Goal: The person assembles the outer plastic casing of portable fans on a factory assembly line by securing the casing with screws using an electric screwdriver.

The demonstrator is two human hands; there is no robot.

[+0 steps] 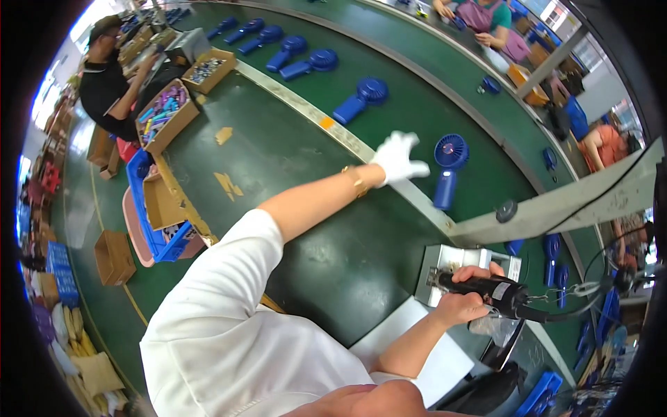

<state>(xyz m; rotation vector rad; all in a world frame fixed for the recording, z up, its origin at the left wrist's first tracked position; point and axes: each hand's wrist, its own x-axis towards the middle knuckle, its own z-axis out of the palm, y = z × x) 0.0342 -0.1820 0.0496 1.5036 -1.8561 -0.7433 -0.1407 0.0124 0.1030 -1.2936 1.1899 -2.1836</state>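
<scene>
My left hand (401,158), in a white glove, stretches out over the light rail at the edge of the conveyor. Its fingers are spread and hold nothing. Just right of it, apart from the fingertips, a blue handheld fan (446,189) lies on the green belt. A second blue handheld fan (352,109) lies farther off on the belt. My bare right hand (461,307) is wrapped round a black electric screwdriver (501,295), whose cable runs off to the right. Below the tool's tip sits a light metal box-like fixture (425,278), partly hidden by the hand.
Several more blue fans (287,52) lie up the belt. Cardboard boxes of small coloured parts (165,115) stand at the left by a blue crate (142,208). A slanting metal beam (556,205) crosses the right side. Co-workers sit at the far left and across the belt.
</scene>
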